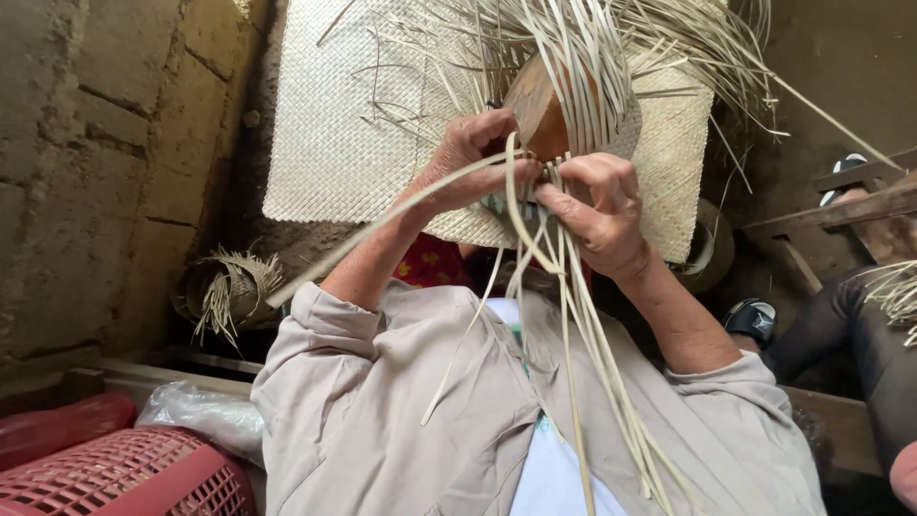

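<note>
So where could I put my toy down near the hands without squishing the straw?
The woven mat shows a bare patch at its left side, between the stone wall and the left hand. Around both the left hand and the right hand it is crowded with loose strips. Lower left is filled by a red basket and plastic bag.

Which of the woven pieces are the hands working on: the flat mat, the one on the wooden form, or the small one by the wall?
The piece on the brown wooden form; both hands pinch its loose strips.
</note>
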